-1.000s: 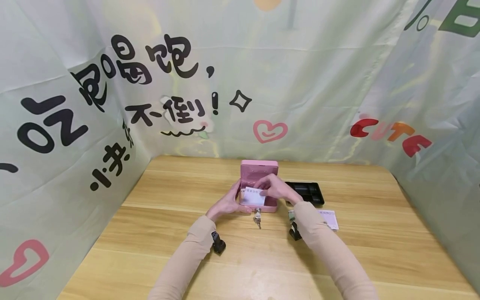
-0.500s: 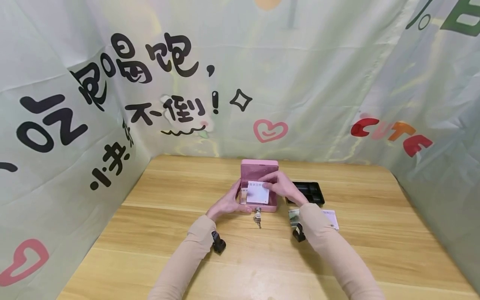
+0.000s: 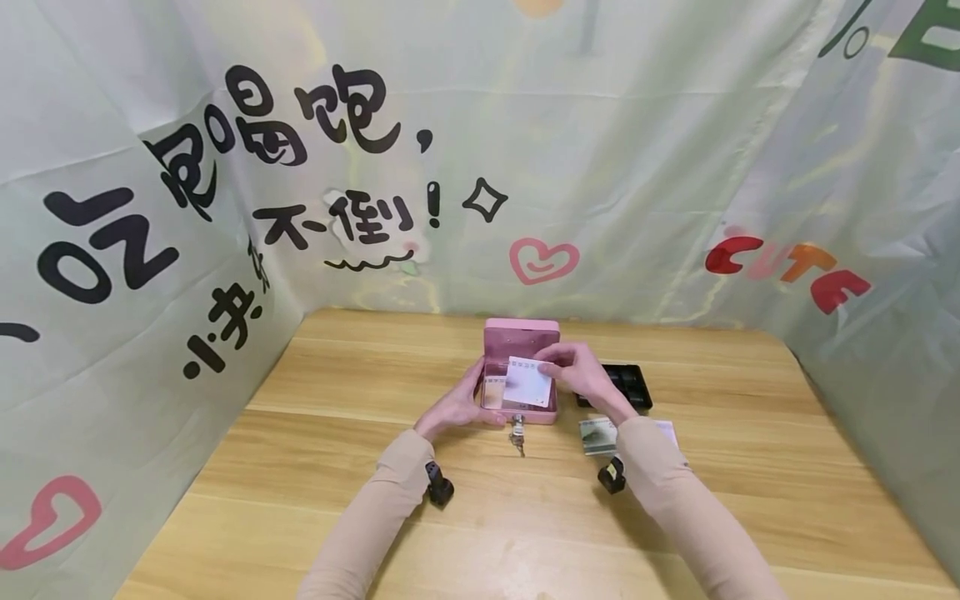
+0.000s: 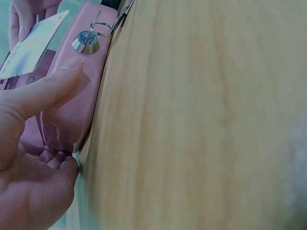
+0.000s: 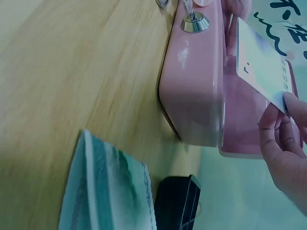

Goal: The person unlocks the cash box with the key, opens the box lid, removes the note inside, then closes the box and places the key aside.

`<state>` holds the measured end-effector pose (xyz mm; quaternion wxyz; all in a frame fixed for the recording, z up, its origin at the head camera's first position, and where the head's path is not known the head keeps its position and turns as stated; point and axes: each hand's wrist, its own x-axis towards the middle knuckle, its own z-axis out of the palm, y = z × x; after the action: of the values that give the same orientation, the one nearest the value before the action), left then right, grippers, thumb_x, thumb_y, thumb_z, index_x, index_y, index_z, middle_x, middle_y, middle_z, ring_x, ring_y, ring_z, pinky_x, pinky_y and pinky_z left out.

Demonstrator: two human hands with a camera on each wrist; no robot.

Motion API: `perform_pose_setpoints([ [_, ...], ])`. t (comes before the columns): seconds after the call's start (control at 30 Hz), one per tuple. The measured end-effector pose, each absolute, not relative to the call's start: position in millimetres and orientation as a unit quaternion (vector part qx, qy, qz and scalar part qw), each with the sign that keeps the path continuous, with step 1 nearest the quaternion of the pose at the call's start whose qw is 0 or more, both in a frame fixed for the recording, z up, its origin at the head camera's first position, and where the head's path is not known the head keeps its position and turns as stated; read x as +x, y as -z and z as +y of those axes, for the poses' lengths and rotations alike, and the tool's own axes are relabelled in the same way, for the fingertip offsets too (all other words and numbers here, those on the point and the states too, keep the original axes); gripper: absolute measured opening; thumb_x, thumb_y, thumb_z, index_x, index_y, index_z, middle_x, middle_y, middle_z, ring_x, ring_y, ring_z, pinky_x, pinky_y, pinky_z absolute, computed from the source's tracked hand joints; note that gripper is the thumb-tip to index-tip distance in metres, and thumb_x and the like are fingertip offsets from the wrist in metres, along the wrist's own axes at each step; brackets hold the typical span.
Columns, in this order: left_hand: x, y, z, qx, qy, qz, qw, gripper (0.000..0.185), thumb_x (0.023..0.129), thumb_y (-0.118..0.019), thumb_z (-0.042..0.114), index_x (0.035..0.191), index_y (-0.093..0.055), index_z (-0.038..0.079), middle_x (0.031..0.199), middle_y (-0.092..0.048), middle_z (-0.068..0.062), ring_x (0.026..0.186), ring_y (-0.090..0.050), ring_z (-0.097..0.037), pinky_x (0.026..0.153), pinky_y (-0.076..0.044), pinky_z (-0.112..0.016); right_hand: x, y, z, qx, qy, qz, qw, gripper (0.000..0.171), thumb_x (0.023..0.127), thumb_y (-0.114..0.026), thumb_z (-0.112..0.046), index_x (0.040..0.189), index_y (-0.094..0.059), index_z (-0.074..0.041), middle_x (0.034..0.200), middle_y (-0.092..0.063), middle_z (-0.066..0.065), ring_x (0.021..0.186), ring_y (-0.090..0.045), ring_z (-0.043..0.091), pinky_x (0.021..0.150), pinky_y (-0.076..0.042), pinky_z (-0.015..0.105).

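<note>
A pink cash box [image 3: 498, 339] stands with its lid up on the wooden table, a key in its front lock [image 5: 195, 22]. My left hand [image 3: 454, 407] holds the box at its left side, thumb [image 4: 48, 88] on the front wall and the other fingers around the corner. With thumb and fingertips, my right hand [image 3: 585, 372] pinches the top right corner of a whitish banknote [image 3: 528, 383], tilted above the open box. Another banknote [image 3: 492, 393] shows inside at the left. The rest of the box's inside is partly hidden by the held note.
Right of the box lies a black compartment tray [image 3: 636, 385]. Nearer, a greenish banknote [image 3: 597, 437] and a purplish one [image 3: 666, 429] lie partly under my right forearm. Keys [image 3: 517, 440] hang before the box. A printed curtain [image 3: 637, 167] rises behind the table.
My right hand has lifted the banknote up from inside the box and moved it to the right. The left hand has stayed on the box.
</note>
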<state>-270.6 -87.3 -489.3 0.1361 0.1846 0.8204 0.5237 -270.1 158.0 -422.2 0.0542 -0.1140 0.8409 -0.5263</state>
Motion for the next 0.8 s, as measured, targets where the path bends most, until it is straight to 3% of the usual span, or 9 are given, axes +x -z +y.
perform_pose_setpoints([
  [0.3,-272,490,-87,0.198,-0.535,0.81,0.136,0.126,0.068,-0.09,0.006,0.163,-0.007,0.011,0.17,-0.009,-0.019,0.158,-0.01,-0.037,0.129,-0.007,-0.056,-259,422,180,-0.104,0.564,0.819,0.037,0.025,0.091,-0.073,-0.009,0.111,-0.071,0.006,0.102,-0.075,0.011,0.082,-0.065,0.004,0.08,-0.057,0.029],
  [0.47,-272,489,-87,0.208,-0.53,0.811,0.131,0.126,0.069,-0.09,0.006,0.163,-0.006,0.009,0.17,-0.009,-0.02,0.158,-0.01,-0.037,0.129,-0.008,-0.056,-251,421,187,-0.09,0.59,0.801,0.033,0.029,0.091,-0.073,-0.009,0.112,-0.069,0.01,0.099,-0.076,0.007,0.082,-0.064,0.002,0.078,-0.056,0.023],
  [0.67,-273,489,-87,0.219,-0.538,0.804,0.128,0.125,0.069,-0.089,0.002,0.163,-0.007,0.01,0.169,-0.012,-0.019,0.158,-0.011,-0.035,0.13,-0.008,-0.054,-243,426,202,-0.065,0.611,0.788,0.043,0.032,0.092,-0.072,-0.011,0.116,-0.068,0.009,0.091,-0.074,-0.013,0.084,-0.065,0.001,0.082,-0.058,0.024],
  [0.8,-273,489,-87,0.223,-0.536,0.805,0.125,0.124,0.069,-0.089,0.003,0.163,-0.008,0.011,0.169,-0.014,-0.018,0.158,-0.013,-0.034,0.13,-0.01,-0.053,-238,429,218,-0.06,0.616,0.785,0.04,0.024,0.092,-0.072,-0.013,0.111,-0.073,0.001,0.087,-0.072,-0.02,0.082,-0.065,0.0,0.079,-0.057,0.022],
])
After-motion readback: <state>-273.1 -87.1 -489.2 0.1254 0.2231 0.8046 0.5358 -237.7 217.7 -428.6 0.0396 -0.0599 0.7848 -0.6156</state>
